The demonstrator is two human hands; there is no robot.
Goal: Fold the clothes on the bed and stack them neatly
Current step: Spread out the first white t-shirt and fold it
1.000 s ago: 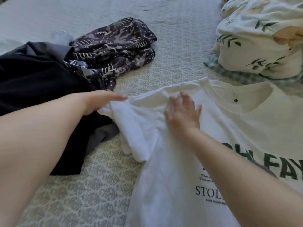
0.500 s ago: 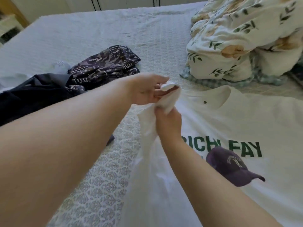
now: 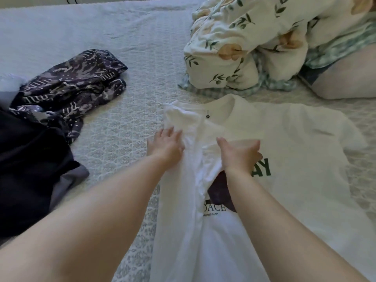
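A white T-shirt [image 3: 295,143] with green letters and a dark cap print lies face up on the bed. Its left side and sleeve are folded over onto the chest, covering part of the print. My left hand [image 3: 166,146] rests flat on the folded edge, fingers straight. My right hand [image 3: 239,154] presses flat on the folded sleeve, fingers spread over the lettering. A patterned purple garment [image 3: 75,92] lies crumpled at the left, and a dark navy garment [image 3: 26,169] lies beside it at the left edge.
A bunched floral duvet [image 3: 244,47] with a green checked underside sits at the back right. A person's bare leg [image 3: 350,78] rests on the bed at the right edge. The quilted bedspread [image 3: 122,139] shows between the clothes.
The lifted left sleeve has been laid down across the shirt's front. Both hands let go of the pinched fabric and now lie flat on the fold.
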